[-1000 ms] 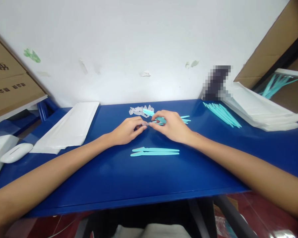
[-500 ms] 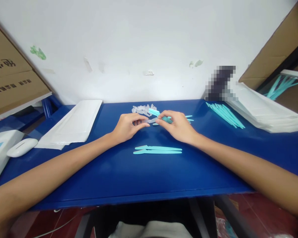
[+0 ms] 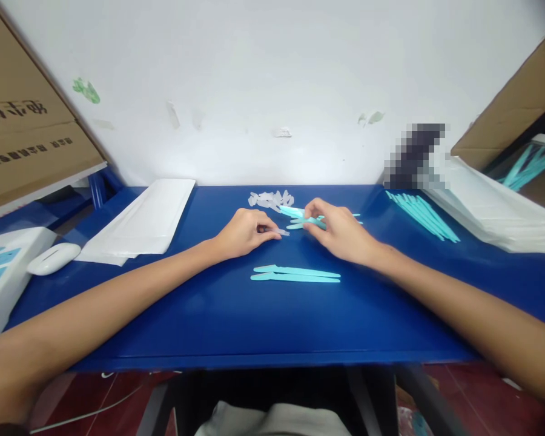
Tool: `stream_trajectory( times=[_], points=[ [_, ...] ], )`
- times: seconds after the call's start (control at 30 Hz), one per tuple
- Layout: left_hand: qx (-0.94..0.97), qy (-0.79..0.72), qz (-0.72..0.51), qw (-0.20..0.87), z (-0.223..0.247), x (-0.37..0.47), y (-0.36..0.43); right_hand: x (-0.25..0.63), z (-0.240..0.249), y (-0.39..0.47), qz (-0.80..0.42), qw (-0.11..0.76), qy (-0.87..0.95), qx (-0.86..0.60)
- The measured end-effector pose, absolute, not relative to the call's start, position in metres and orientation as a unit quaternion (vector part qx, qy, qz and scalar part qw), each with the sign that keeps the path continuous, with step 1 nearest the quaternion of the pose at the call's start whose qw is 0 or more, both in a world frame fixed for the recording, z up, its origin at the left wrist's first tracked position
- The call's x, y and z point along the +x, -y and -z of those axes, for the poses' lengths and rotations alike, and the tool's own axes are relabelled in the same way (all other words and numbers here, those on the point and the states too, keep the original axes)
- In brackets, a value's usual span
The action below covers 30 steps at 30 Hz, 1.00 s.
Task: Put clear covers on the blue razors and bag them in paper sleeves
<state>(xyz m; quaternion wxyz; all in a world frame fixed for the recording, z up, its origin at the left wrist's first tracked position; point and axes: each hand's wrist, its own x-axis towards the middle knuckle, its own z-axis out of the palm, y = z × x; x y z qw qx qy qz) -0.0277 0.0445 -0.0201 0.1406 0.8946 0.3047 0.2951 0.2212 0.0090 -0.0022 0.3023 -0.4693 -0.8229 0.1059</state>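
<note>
Presently, left hand (image 3: 240,235): thumb and forefinger pinched together on translucent pieces (image 3: 281,231), whose ends project to the right past the fingertips; exact number not discernible.
Right hand (image 3: 343,231): thumb and fingers closed around a teal razor (image 3: 291,211), its head pointing left, toward the translucent pile; part of the handle hidden by the fingers.
Gap between hands: the two hands are apart, both over the middle of the blue table (image 3: 200,327).
Beneath the right hand: further teal razors (image 3: 296,226), partly covered; count cannot be told.
Translucent pile (image 3: 266,200): heaped loosely behind the hands, near the white wall (image 3: 254,79).
Razor pair (image 3: 295,274): two teal razors lying side by side in front of the hands, heads to the left.
Razor bundle (image 3: 422,215): several lying roughly parallel at the right, beside white packets (image 3: 504,209).
Left side of table: flat white packaging (image 3: 140,218), slanting away; nearer the person, a smooth white object (image 3: 54,259) beside a white box (image 3: 13,272) with blue panels.
</note>
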Motion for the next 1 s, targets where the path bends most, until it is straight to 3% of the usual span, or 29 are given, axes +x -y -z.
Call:
stream_trajectory(
  times=[0.2, 0.47, 1.0],
  points=[
    [0.908, -0.305, -0.266, 0.110, 0.020, -0.028, -0.046, 0.244, -0.011, -0.016, -0.152, 0.192, 0.860, -0.449],
    [0.920, -0.300, -0.233, 0.097, 0.021, -0.030, -0.049, 0.251, -0.017, -0.017, -0.048, 0.118, 0.916, -0.380],
    [0.925, -0.305, -0.212, 0.074, 0.020, -0.029, -0.048, 0.244, -0.018, -0.010, -0.026, 0.129, 0.924, -0.358]
  ],
)
